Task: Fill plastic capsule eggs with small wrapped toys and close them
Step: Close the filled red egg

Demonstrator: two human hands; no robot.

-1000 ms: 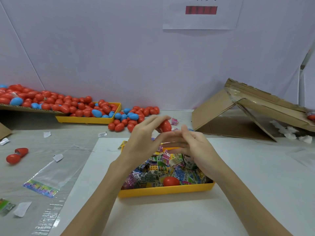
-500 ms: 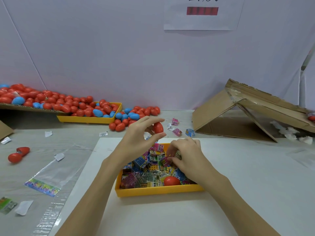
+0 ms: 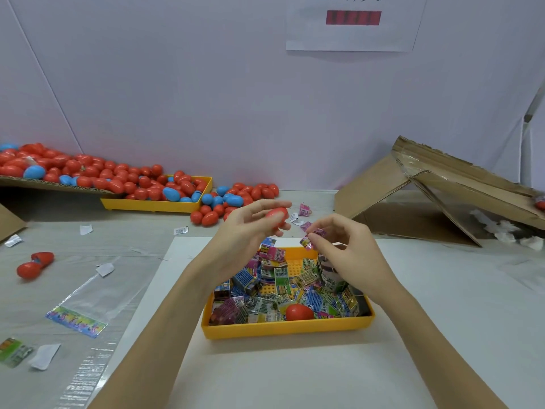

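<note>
Left hand (image 3: 244, 231) holds red egg (image 3: 276, 216); right hand (image 3: 351, 255) pinches pink wrapped toy (image 3: 311, 239); print unreadable.

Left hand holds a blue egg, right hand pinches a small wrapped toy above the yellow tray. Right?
Not quite. The head view shows the egg in the left hand is red, not blue. The right hand does pinch a small wrapped toy above the yellow tray.

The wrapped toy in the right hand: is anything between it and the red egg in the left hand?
Nothing visible. The right hand pinches the wrapped toy beside the red egg held by the left hand; only open air separates them, above the yellow tray.
</note>
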